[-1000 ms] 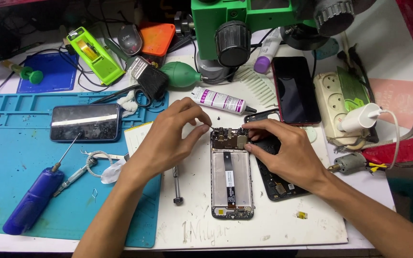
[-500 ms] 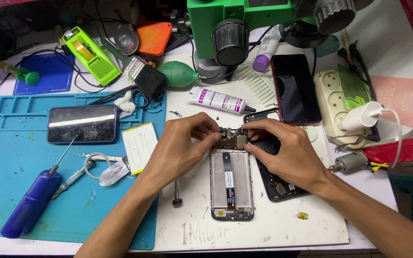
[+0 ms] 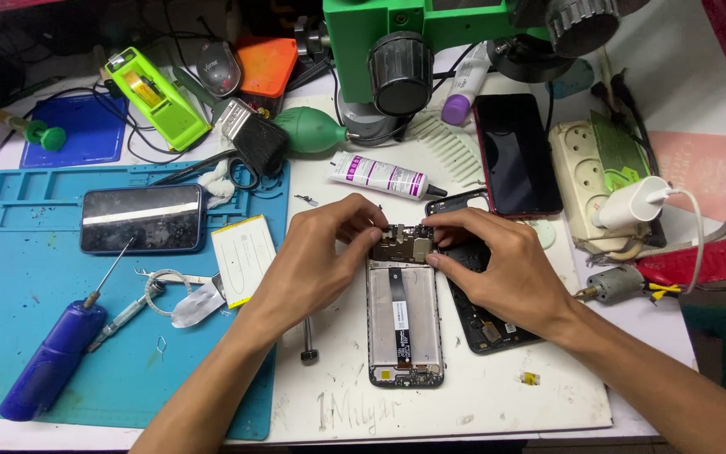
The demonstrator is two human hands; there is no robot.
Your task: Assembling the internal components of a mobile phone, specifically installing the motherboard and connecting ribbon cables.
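In the middle of the white work mat (image 3: 497, 395), an opened phone (image 3: 405, 324) lies face down, its far end under both hands. The left hand (image 3: 317, 265) and right hand (image 3: 502, 265) each pinch at the small circuit board (image 3: 401, 246) there, though what the fingertips grip is hard to make out. A black back cover (image 3: 485, 311) lies just right of it, a blue screwdriver (image 3: 48, 361) well to the left.
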